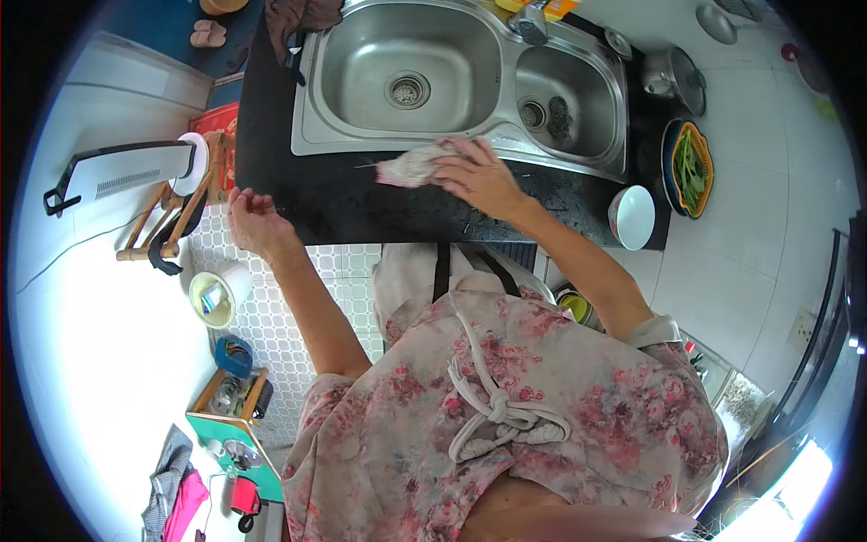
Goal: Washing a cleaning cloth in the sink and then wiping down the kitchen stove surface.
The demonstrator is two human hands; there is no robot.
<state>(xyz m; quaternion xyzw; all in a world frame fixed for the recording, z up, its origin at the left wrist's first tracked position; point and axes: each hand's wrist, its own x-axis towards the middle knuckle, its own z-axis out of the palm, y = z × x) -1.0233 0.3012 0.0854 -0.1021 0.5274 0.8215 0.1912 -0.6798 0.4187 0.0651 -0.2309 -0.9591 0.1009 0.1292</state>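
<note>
My right hand presses a pale, pink-edged cloth onto the black countertop, just in front of the steel double sink. Its fingers lie over the cloth's right end. My left hand is raised by the counter's left end with its fingers loosely curled and nothing seen in it. The large sink basin shows a drain strainer and no dishes. In the small basin a dark scouring pad lies beside the drain. Wet specks dot the counter to the right of the cloth.
A white bowl stands at the counter's right front corner. Behind it is a yellow basket of leafy greens, with a lidded pot farther back. A brown cloth hangs at the back left. On the floor at left stands a waste bin.
</note>
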